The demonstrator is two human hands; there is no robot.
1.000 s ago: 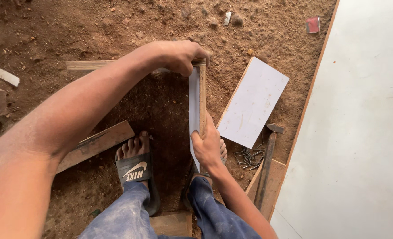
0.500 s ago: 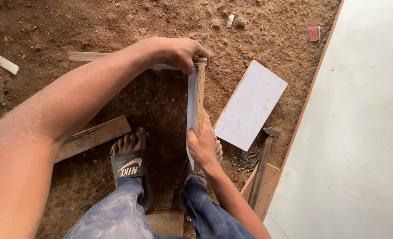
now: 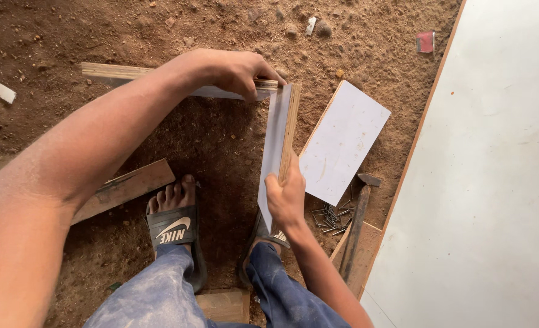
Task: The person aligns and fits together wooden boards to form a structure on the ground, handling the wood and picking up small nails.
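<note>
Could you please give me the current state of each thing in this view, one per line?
Left hand: gripping the corner joint.
Right hand: gripping the upright strip.
Upright strip: on edge, meeting the far strip.
Far strip: on edge.
White panel: lying flat.
Hammer: lying unused.
Nails: loose pile.

Since 1 second ago, the right hand (image 3: 286, 200) has slid a little up the upright board (image 3: 278, 143) it grips. The left hand (image 3: 239, 73) has closed further over the corner where that board meets the flat strip (image 3: 118, 71).
</note>
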